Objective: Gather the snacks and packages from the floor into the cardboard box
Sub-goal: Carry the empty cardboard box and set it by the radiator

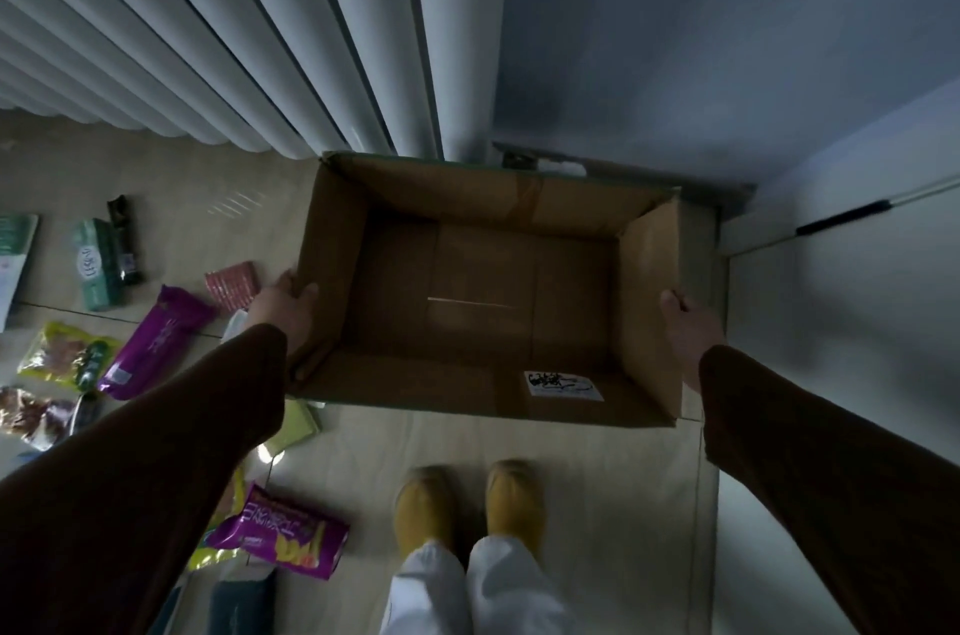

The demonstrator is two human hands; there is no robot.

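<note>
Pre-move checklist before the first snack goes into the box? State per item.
1. Cardboard box open, flaps out of the way: ok.
2. Box interior free of items: ok, only a white label on the near inner wall.
3. Left hand grips the left wall: ok.
4. Right hand grips the right wall: ok.
5. Box set down on the floor: cannot tell; its base is hidden by its walls.
6. Snacks within reach: ok by the look of it; the purple packet and pink packet lie just left of the box, and the purple snack bag lies near the yellow slippers.
</note>
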